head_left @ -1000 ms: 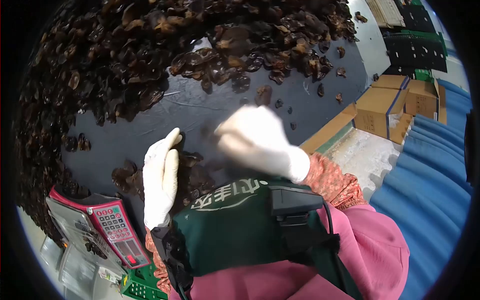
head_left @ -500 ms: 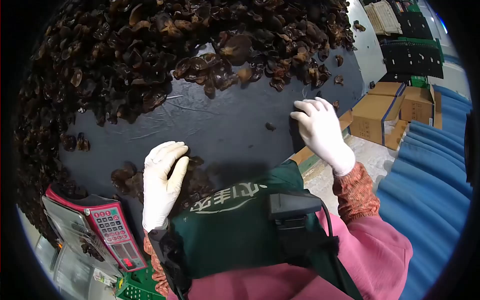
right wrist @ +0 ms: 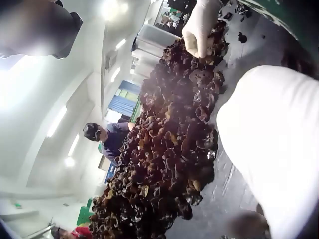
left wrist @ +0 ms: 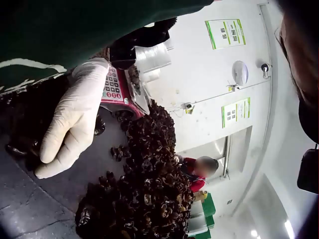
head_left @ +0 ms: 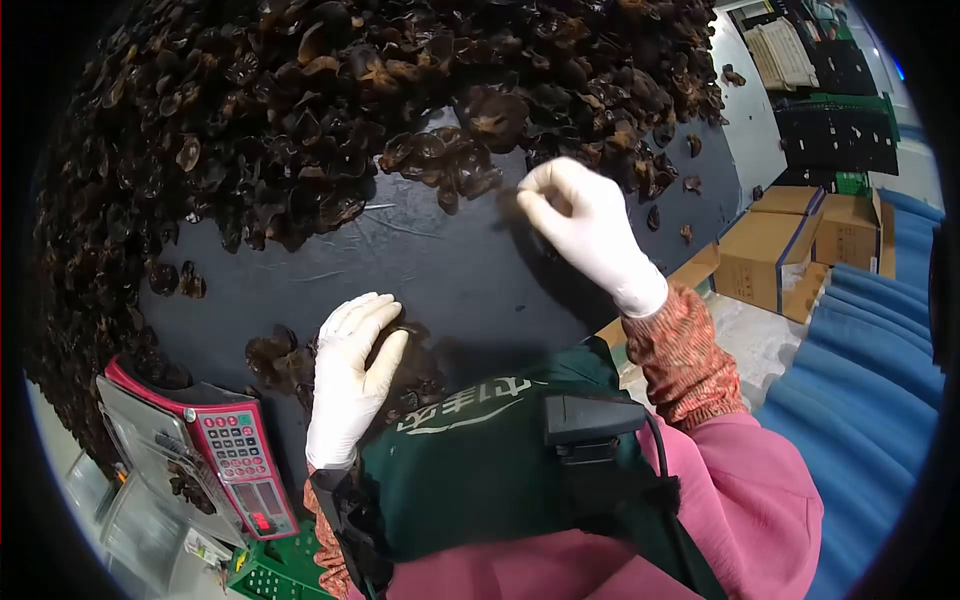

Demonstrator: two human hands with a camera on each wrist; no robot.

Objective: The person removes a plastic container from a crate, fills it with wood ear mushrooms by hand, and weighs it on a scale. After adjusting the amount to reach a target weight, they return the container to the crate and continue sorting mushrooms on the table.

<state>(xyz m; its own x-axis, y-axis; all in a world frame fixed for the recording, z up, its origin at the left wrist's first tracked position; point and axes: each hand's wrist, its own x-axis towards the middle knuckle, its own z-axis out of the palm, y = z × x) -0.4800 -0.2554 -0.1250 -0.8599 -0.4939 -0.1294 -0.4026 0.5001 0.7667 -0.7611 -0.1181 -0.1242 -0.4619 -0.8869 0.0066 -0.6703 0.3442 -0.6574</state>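
Observation:
Dark brown wood ear mushrooms (head_left: 300, 110) form a wide heap across the far side of the dark table (head_left: 420, 260). My white-gloved left hand (head_left: 350, 370) lies on the near side, fingers relaxed and thumb spread apart, over a small group of mushrooms (head_left: 275, 360) partly hidden beneath it. My right hand (head_left: 595, 230), also gloved, is just short of the heap's edge, thumb and index finger bent toward each other. A brownish blur lies beside its fingertips; I cannot tell whether it holds a mushroom. In the left wrist view the left hand (left wrist: 75, 119) points down toward the tabletop.
A pink-framed scale (head_left: 235, 445) stands left of the left hand. Cardboard boxes (head_left: 755, 250) and blue sheeting (head_left: 860, 370) are at the right, beyond the table edge. Another person (right wrist: 109, 137) is across the heap, and a person in red (left wrist: 194, 172) shows farther along.
My right hand went from the middle near the left hand out to the right side, then back left and up to the heap's edge. My left thumb has spread from the fingers.

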